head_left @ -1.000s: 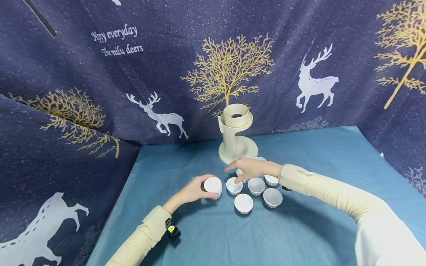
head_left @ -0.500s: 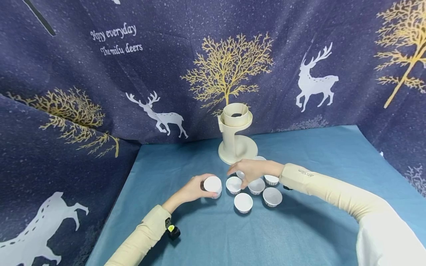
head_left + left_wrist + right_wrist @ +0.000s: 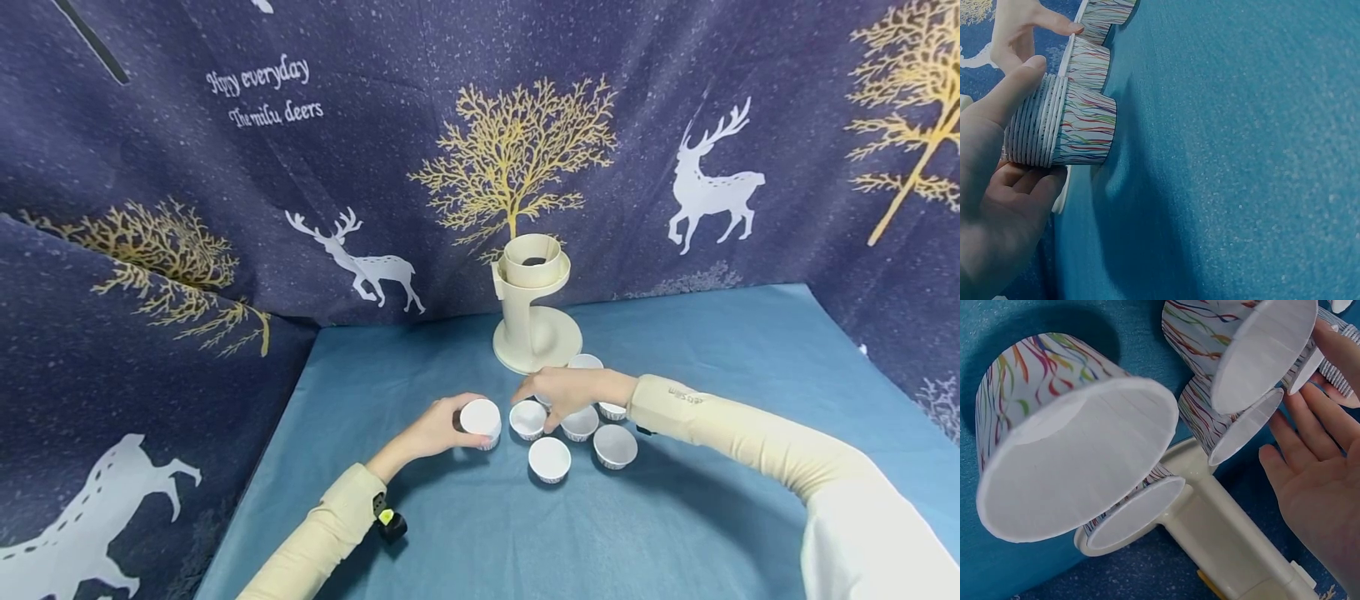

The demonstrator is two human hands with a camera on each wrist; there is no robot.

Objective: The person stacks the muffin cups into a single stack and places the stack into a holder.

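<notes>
In the head view, my left hand (image 3: 433, 428) holds a nested stack of white paper baking cups (image 3: 480, 419) above the cloth. The left wrist view shows the stack's many rims and the outermost cup's coloured wavy lines (image 3: 1088, 128), with thumb above and fingers below. My right hand (image 3: 567, 387) spreads around a single baking cup (image 3: 528, 421) just right of the stack. Its thumb is close to the rim, and the fingers look relaxed in the right wrist view; firm contact cannot be told. This hand partly covers another cup behind.
Several more upright baking cups stand close by, including one in front (image 3: 550, 460) and one at right (image 3: 615, 447). Behind them is a cream stand (image 3: 516, 325) with a round base and a raised ring bearing a cream cylinder (image 3: 531, 250). A patterned curtain (image 3: 360, 167) hangs behind.
My right hand has shifted slightly right and nearer, its thumb moving from over the single cup to that cup's right side. The left hand and its stack stay put.
</notes>
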